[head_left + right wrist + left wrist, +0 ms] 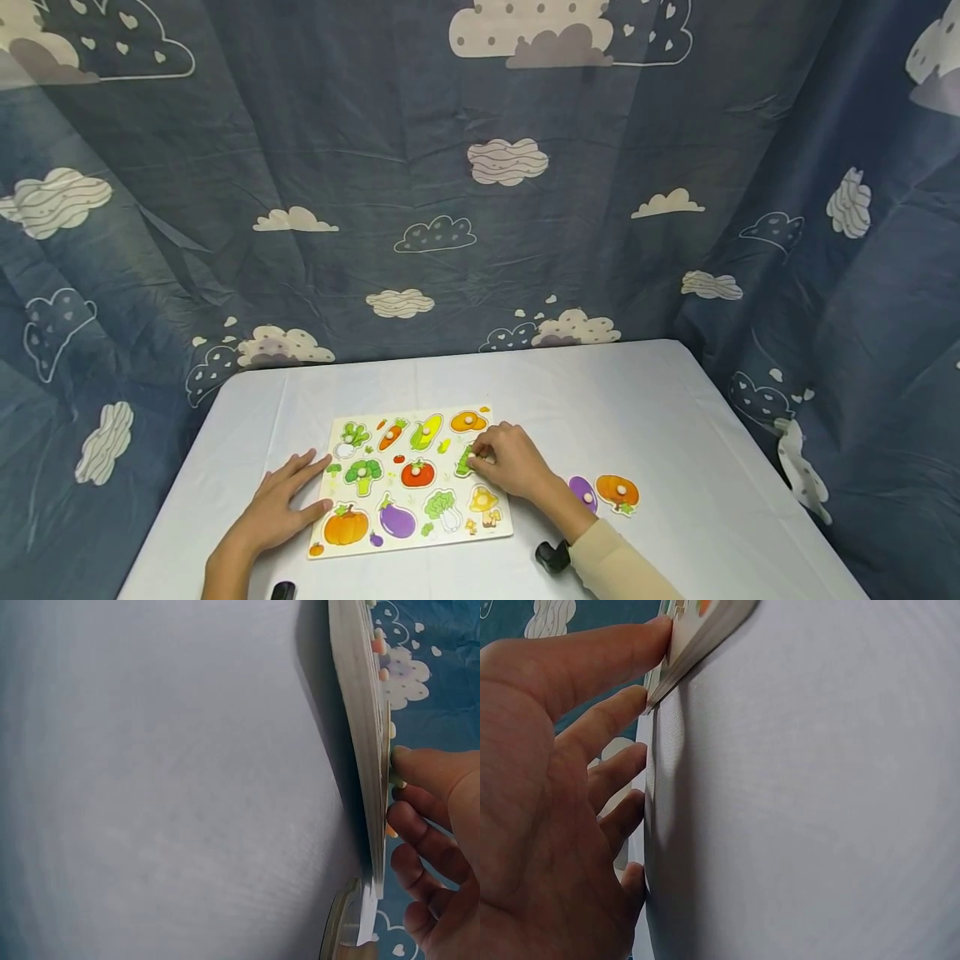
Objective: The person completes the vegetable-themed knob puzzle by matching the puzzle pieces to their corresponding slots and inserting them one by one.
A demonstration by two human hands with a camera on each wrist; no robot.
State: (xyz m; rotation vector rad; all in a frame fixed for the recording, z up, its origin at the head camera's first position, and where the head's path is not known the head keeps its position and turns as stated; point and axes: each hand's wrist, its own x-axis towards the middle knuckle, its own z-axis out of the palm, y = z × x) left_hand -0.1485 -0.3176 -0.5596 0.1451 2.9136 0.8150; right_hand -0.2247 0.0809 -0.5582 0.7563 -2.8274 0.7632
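Observation:
A white wooden vegetable puzzle board (501,527) lies on the table. At its left edge, my left hand (279,504) rests with fingers spread, thumb and a fingertip touching the board. In the left wrist view the thumb and index finger of that left hand (585,727) meet the board's edge (705,634). Over the board's right side, my right hand (510,461) pinches a green vegetable puzzle piece (464,462), partly hidden by its fingers. The right wrist view shows the right hand's thumb (431,769) against something small and green. Tomato (417,474) and broccoli (363,477) pieces with knobs sit in the board.
Right of the board, a purple piece (582,492) and an orange pumpkin piece (618,492) lie on the white tablecloth (712,467), the purple one partly behind my right forearm. A black object (552,557) is by the right sleeve. A cloud-patterned curtain (420,150) surrounds the table.

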